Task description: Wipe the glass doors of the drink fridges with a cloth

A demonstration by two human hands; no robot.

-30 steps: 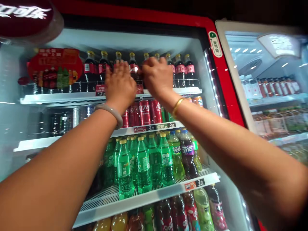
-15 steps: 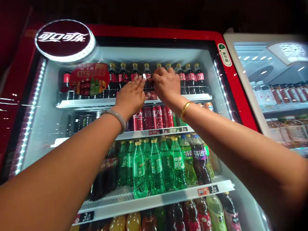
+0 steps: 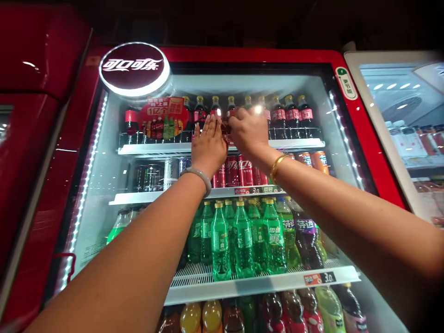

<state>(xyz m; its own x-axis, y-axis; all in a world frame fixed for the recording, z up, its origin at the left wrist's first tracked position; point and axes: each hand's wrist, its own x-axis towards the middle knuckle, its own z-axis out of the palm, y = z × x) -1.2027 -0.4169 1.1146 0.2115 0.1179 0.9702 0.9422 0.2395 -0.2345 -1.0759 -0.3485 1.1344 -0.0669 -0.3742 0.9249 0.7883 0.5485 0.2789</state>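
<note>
A lit drinks fridge with a red frame [image 3: 249, 56] stands before me. My left hand [image 3: 210, 147] lies against its glass front, fingers stretched upward. Just right of it, my right hand [image 3: 250, 132] is closed in a pinch near the left fingertips. Whatever that pinch holds is hidden; a small dark patch shows between the hands, too unclear to name. Behind them, cola bottles [image 3: 279, 115] line the top shelf, some covered by my hands. Left of my hands is a red promotional sticker [image 3: 163, 119].
Red cola cans [image 3: 246, 171] stand on the second shelf. Green soda bottles [image 3: 243, 238] fill the shelf below, beside a purple-labelled bottle [image 3: 305, 236]. A round lit sign [image 3: 134, 69] sticks out at the upper left. Another fridge [image 3: 412, 129] adjoins on the right.
The view has swung left, so fridge and hands appear farther right. My left fingers now point more upright. The right hand keeps its pinch close beside them.
</note>
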